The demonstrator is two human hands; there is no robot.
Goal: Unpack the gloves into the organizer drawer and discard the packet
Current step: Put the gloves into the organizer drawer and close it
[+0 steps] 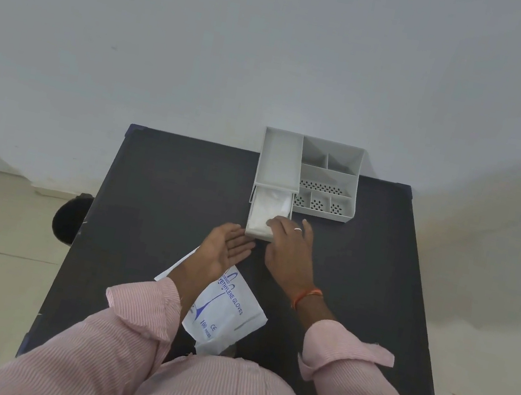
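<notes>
Gloves (269, 211) sit in the drawer (258, 232). Both hands empty: right hand (290, 248) flat on them, left hand (225, 248) open beside. I'd tuck edges, then shut the drawer squarely.

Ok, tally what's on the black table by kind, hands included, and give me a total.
Organizer with its drawer pulled out: 1
Stack of clear gloves in that drawer: 1
Glove packet, lying on the table: 1
Hands: 2, the left hand open palm-up by the drawer front, the right hand with fingertips on the gloves
Total: 5
</notes>
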